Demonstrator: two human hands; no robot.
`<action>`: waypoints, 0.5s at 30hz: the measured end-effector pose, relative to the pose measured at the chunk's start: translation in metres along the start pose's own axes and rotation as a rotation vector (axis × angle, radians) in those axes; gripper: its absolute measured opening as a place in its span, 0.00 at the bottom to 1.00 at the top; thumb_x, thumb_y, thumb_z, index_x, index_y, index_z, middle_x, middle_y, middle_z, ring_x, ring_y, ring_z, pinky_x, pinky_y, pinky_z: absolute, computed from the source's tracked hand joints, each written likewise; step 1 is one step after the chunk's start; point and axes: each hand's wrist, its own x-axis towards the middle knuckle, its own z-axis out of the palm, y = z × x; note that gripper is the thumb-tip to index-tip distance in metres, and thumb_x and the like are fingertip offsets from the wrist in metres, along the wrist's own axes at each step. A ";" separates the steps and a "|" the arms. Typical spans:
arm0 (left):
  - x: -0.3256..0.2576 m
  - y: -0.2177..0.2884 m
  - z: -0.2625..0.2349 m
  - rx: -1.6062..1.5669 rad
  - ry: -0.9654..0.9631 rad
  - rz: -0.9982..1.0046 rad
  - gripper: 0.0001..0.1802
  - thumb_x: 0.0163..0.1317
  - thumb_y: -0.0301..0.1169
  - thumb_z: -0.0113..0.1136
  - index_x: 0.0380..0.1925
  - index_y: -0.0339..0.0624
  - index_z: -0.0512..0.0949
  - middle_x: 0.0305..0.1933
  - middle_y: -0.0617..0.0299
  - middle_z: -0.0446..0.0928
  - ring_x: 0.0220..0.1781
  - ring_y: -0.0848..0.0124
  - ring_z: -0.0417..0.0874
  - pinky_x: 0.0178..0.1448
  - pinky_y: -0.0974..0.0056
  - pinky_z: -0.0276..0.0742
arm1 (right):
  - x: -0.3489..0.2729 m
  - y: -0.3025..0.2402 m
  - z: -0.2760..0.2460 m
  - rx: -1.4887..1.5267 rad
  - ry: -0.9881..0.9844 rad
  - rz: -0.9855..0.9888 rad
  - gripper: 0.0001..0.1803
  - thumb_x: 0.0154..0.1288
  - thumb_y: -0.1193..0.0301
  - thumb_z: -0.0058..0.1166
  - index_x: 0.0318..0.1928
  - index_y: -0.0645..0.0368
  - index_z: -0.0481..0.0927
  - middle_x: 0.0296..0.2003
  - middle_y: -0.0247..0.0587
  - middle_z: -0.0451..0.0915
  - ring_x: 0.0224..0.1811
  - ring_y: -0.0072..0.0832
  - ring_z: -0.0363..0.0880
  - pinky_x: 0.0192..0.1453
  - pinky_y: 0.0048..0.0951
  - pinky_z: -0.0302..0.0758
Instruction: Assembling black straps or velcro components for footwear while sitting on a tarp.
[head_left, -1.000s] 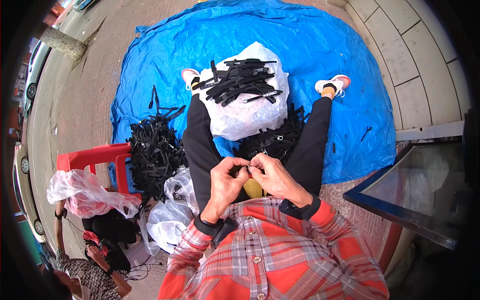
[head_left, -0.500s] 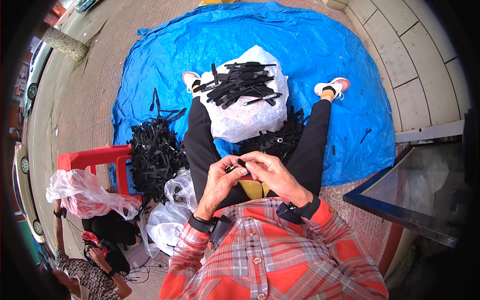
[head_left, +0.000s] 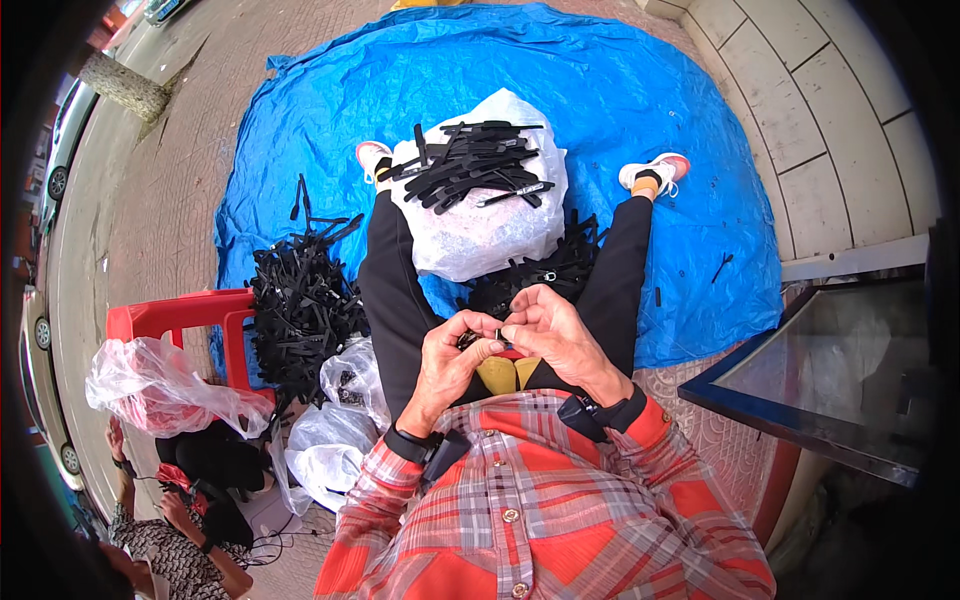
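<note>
My left hand [head_left: 452, 362] and my right hand [head_left: 562, 345] meet above my lap. Both are pinched closed on a short black strap [head_left: 500, 334], mostly hidden by the fingertips; a small dark piece also shows within the left fingers. Past the hands, a stuffed white plastic bag [head_left: 480, 240] sits between my legs. On top of it lies a stack of flat black straps [head_left: 475, 165], roughly lined up. A heap of loose black straps with metal buckles [head_left: 535, 275] is partly hidden behind the hands, between bag and lap.
A larger black strap pile [head_left: 305, 310] lies left, beside a red plastic stool [head_left: 180, 312] draped with clear plastic. Clear bags [head_left: 330, 450] sit nearby. Blue tarp [head_left: 660, 120] spreads underneath. At right stands a dark-framed glass panel [head_left: 800, 360]. Another person [head_left: 175, 545] sits lower left.
My right fingers have lifted and shifted slightly, while both hands stay together at the strap. The view has moved a little. The other person's arm has shifted.
</note>
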 end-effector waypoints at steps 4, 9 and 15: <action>0.001 0.001 0.000 0.039 -0.015 0.002 0.09 0.52 0.24 0.64 0.34 0.36 0.77 0.29 0.70 0.75 0.28 0.85 0.71 0.30 0.79 0.67 | -0.001 0.001 -0.001 -0.149 0.036 -0.034 0.19 0.58 0.73 0.56 0.45 0.62 0.62 0.32 0.36 0.72 0.31 0.16 0.71 0.34 0.17 0.71; 0.004 0.007 -0.003 0.142 -0.085 0.095 0.09 0.51 0.25 0.65 0.33 0.37 0.77 0.29 0.67 0.75 0.29 0.80 0.73 0.33 0.76 0.69 | 0.002 -0.004 -0.004 -0.171 -0.061 0.032 0.16 0.61 0.69 0.55 0.43 0.63 0.67 0.29 0.35 0.73 0.27 0.14 0.70 0.29 0.15 0.67; 0.002 0.013 -0.006 0.379 -0.153 0.125 0.10 0.49 0.26 0.66 0.33 0.38 0.78 0.29 0.64 0.74 0.32 0.77 0.74 0.36 0.73 0.68 | 0.002 0.002 -0.015 -0.106 -0.269 0.244 0.17 0.65 0.58 0.49 0.34 0.63 0.74 0.24 0.32 0.73 0.19 0.13 0.67 0.20 0.14 0.61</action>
